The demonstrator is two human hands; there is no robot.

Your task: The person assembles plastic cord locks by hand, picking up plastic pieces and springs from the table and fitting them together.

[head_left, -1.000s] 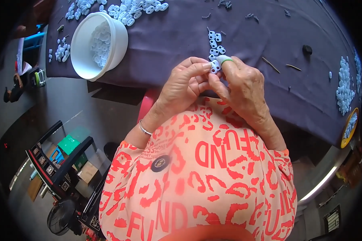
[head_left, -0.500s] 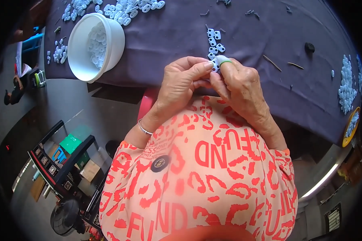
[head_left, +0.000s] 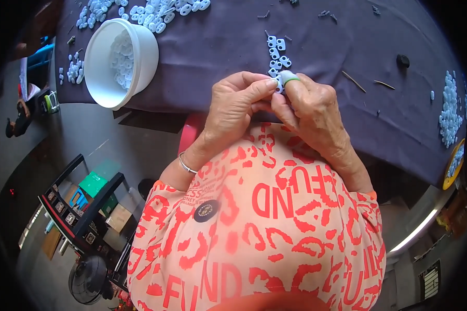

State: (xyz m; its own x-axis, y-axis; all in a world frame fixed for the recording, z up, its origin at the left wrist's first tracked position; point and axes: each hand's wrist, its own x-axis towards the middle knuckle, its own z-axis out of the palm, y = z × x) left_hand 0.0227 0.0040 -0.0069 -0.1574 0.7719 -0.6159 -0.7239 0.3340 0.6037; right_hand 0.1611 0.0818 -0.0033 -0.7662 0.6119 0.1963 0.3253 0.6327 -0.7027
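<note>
The small white piece (head_left: 279, 88) sits right between the two hands, just past the near edge of the surface (head_left: 207, 62), in front of the person's chest. The left hand (head_left: 229, 106) pinches it from the left, thumb against forefinger with hardly any gap; the right hand (head_left: 315, 106) closes on it from the other side, its forefinger in a pale cover (head_left: 287, 77) with a green rim. Neither is nearer, since both look to be touching it. So much is hidden by fingers that I can't tell the piece's long axis, though dark holes show on its near part.

Straight beyond the fingertips lies a row (head_left: 274, 53) of similar pieces, running away from the person and leaning a touch leftward. Its near end is just beside the hands. The tub (head_left: 148, 59) stands well apart, off to the left.
</note>
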